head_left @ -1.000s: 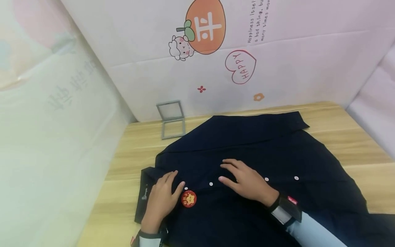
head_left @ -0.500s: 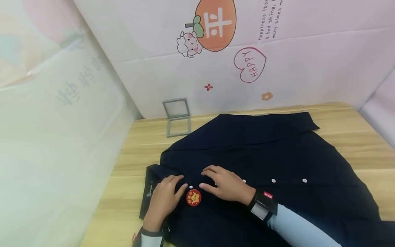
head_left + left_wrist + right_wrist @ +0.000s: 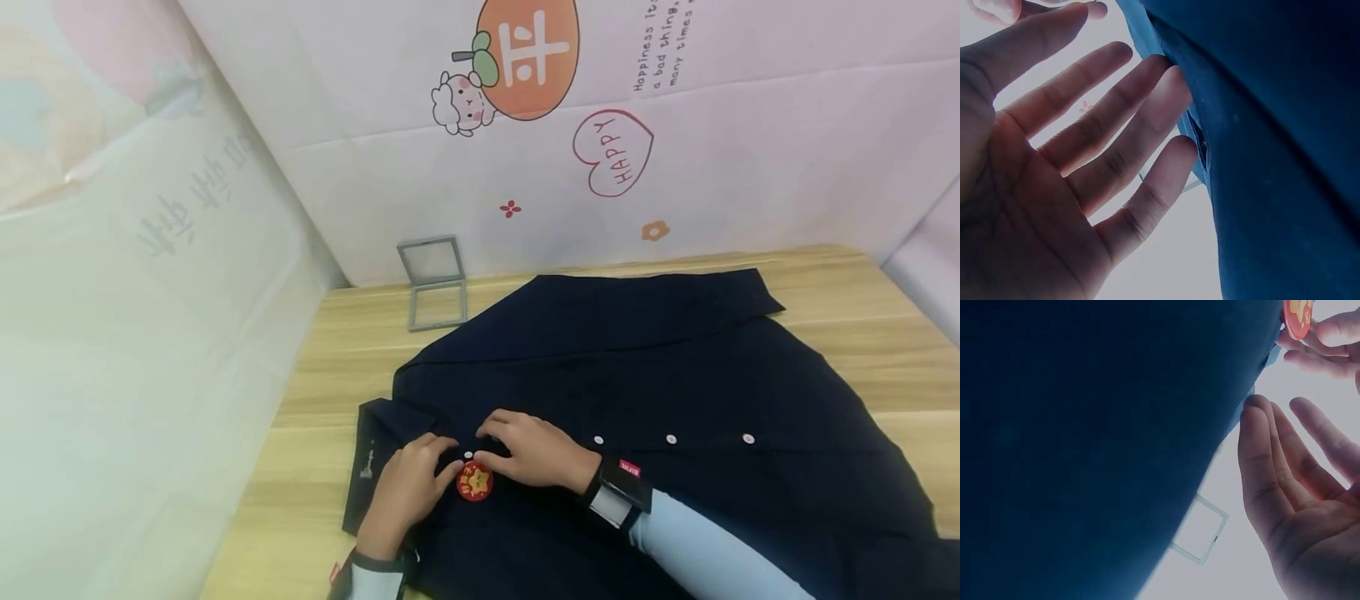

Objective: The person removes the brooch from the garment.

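On my feed the dark shirt [image 3: 675, 375] lies spread on the surface [image 3: 345, 350], probably to keep its front reachable — red badge [image 3: 475, 482] on it by the thumbs. Left hand [image 3: 411, 482] and right hand [image 3: 536, 450]: fingers loosely apart, no grip visible. Grey case [image 3: 438, 285] hinged open behind — can't make out contents.

A hinged grey frame [image 3: 438, 284] sits on the wood-grained table [image 3: 322, 367] before a printed pale backdrop [image 3: 375, 192].
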Available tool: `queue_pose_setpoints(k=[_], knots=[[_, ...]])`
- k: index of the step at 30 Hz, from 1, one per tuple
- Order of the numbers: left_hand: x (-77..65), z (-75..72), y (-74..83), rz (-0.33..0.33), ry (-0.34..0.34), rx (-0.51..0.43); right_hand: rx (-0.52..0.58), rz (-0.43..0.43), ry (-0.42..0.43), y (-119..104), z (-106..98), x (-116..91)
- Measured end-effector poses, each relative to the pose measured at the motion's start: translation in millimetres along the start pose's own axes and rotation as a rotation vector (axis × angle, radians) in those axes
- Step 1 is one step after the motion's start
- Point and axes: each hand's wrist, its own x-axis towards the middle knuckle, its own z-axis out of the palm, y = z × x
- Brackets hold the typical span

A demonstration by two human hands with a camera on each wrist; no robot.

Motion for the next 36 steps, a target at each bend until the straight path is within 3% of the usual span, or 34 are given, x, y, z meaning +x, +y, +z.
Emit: queue_pose_setpoints(k=[10,16,24,36], knots=[[1.7,3.1,1.8,0.087,-0.038,-0.018,0.007,0.007,-0.041,-3.3,3.5,3.3],[3.8,4.0,0.6,0.137,-0.028,-0.031,-0.032,-0.029,-0.055,-2.0,5.7,6.2],[6.1,7.0,-0.8,0.156,-0.036,-0.045,-0.071,-0.05,-0.163,-1.2,7.5,8.0],[7.0,8.6,-2.7,0.171,-0.118,-0.096,-0.079,-0.047,-0.209,-3.1,9.9,7.5]])
